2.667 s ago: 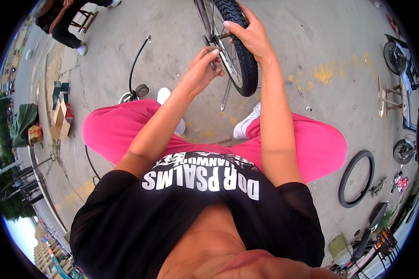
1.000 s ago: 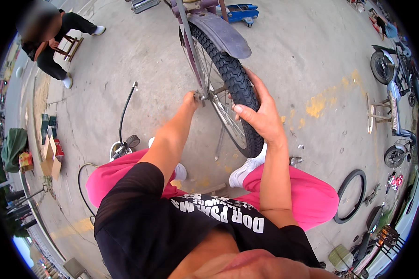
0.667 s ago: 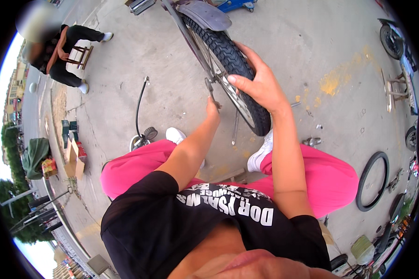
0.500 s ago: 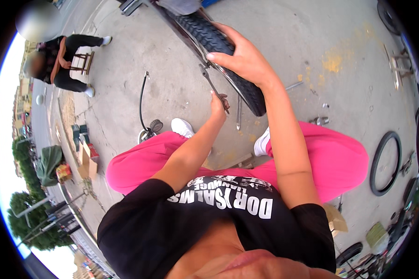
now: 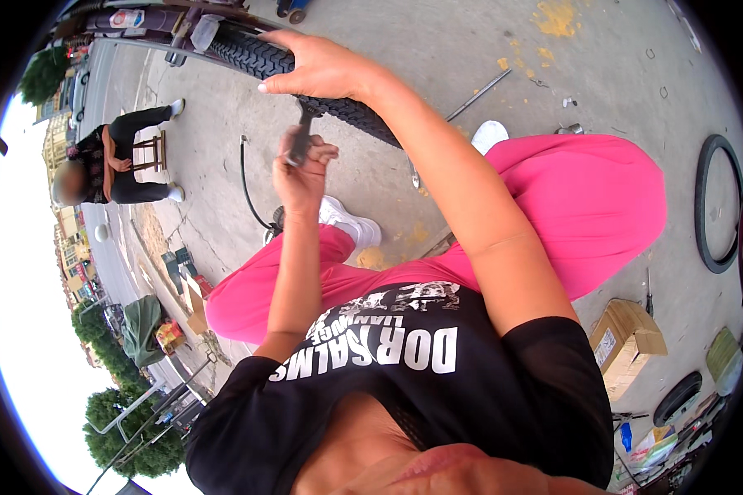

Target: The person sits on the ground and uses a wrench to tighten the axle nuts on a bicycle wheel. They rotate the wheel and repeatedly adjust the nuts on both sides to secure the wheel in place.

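Observation:
My left hand (image 5: 305,177) is closed around a dark metal wrench (image 5: 302,136), its head raised against the near side of a bicycle wheel. My right hand (image 5: 326,70) grips the wheel's knobby black tyre (image 5: 252,54) from above, with the fingers over the far side and the thumb on the near side. Part of the tyre lies hidden beneath that hand and forearm. The bicycle's dark purple frame (image 5: 144,23) shows at the upper left, above the wheel.
Around me on the concrete lie a long metal rod (image 5: 479,95), a pump hose (image 5: 246,186), a loose tyre (image 5: 720,202) and a cardboard box (image 5: 627,342). Another person (image 5: 115,161) sits on a stool at the left. Several parts are piled at the lower right.
Both hands and the wheel have shifted left in the view, as the whole view has swung. The wrench has tilted more upright and its head is now close to the wheel.

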Tool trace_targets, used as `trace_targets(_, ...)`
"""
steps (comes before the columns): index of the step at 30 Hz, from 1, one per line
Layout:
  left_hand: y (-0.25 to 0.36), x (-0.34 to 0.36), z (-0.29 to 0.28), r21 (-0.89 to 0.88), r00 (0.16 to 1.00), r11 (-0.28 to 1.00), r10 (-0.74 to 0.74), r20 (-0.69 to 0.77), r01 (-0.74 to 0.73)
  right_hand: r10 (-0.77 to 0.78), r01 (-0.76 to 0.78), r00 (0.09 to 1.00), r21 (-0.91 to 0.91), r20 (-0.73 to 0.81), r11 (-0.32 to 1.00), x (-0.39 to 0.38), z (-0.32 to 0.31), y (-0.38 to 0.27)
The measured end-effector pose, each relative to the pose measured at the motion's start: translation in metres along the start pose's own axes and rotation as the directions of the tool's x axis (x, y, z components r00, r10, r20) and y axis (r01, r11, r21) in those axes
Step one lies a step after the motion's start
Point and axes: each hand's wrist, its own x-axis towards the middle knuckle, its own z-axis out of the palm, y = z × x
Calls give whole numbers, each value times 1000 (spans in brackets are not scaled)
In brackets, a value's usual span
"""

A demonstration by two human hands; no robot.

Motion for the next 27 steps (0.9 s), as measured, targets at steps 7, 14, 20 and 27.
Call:
trace_targets(7, 49, 56, -28, 598, 978, 793, 196, -74, -114, -32, 31, 999, -37, -25, 999, 0, -1, 1)
trace_targets(14, 71, 155, -109, 564, 919, 816, 313, -240, -130, 25, -33, 998, 177, 50, 984, -1, -11, -30)
trace_targets(20, 25, 217, -192, 154, 869, 987, 38, -494, 44, 315, -362, 924, 226, 218, 905, 6, -15, -49)
trace_targets(27, -74, 216, -222, -13, 772, 994, -92, -629, 108, 242, -257, 965, 155, 105, 954, -1, -10, -30)
